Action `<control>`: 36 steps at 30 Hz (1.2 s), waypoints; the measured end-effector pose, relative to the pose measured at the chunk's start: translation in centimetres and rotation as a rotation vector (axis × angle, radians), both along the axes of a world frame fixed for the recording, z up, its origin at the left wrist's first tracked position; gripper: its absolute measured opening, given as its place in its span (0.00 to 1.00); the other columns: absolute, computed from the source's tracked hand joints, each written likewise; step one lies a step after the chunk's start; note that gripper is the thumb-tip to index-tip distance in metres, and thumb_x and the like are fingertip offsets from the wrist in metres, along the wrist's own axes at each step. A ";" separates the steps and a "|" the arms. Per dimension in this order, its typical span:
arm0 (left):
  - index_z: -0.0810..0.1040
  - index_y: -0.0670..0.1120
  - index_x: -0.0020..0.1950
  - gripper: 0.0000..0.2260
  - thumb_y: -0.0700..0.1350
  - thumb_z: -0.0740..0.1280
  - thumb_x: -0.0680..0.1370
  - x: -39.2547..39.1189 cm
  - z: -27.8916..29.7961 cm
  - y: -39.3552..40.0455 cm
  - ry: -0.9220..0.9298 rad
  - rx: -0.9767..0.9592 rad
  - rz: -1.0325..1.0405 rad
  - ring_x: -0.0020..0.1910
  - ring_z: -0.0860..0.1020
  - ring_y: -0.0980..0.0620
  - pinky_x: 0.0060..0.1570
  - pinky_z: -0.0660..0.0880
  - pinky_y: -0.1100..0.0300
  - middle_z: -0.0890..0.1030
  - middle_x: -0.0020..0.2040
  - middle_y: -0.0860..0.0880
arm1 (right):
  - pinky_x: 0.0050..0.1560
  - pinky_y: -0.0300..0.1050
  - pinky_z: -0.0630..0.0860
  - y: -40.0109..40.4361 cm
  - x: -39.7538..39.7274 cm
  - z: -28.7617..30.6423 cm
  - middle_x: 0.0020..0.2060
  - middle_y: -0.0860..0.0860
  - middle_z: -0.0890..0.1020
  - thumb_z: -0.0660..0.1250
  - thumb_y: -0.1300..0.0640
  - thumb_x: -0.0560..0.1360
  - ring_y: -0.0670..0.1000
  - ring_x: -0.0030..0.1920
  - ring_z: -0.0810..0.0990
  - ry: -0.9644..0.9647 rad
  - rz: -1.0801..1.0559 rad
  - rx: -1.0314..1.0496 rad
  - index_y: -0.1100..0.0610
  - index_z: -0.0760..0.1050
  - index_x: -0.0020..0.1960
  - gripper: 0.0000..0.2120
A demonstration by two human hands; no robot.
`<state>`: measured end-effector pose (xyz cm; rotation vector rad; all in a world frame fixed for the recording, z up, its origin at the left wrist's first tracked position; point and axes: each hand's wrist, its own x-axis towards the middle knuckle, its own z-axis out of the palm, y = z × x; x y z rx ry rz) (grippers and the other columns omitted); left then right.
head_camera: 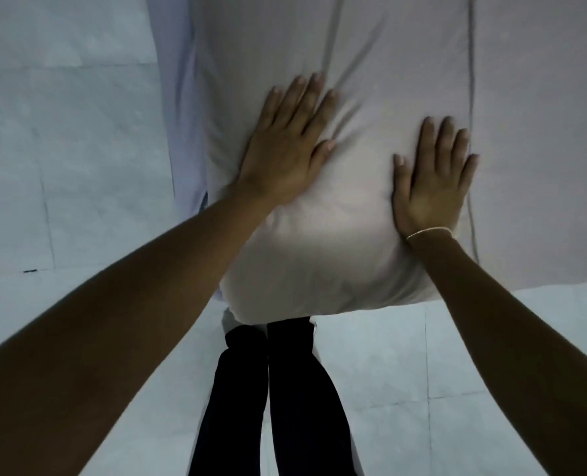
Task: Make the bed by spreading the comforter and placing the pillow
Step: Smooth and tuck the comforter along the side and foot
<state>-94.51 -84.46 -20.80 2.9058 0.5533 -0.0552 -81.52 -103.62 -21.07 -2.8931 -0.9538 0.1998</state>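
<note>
At the left edge of the frame you see the pale tiled floor (61,149), and the side of the bed (178,108) drops down to it as a bluish strip. Your left hand (286,146) lies flat on the pillow (319,235), just left of frame centre, fingers spread and pointing up the frame, palm pressing the fabric so that creases fan out from the fingertips; it grips nothing. The pillow sits directly under both hands at the near corner of the bed, its long axis running up the frame away from you, its near end bulging out over the bed's edge above your dark trouser legs (271,400). Your right hand (431,176) rests flat too, lower in the frame and so nearer to you, released, fingers together, beside the pillow's right edge. A thin band (429,231) circles that wrist. Right of it a seam line (472,97) runs up the comforter (542,132), which lies smooth there. Both arms are stretched forward, nearly straight. To seat the pillow squarely, you likely push it up the frame.
</note>
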 end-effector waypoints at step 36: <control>0.75 0.42 0.65 0.24 0.47 0.73 0.71 -13.3 27.5 1.6 -0.064 -0.058 0.239 0.50 0.81 0.41 0.49 0.79 0.48 0.70 0.70 0.37 | 0.76 0.54 0.48 4.4 -11.8 25.4 0.78 0.53 0.49 0.47 0.42 0.81 0.59 0.77 0.47 0.418 0.106 -0.077 0.48 0.45 0.78 0.28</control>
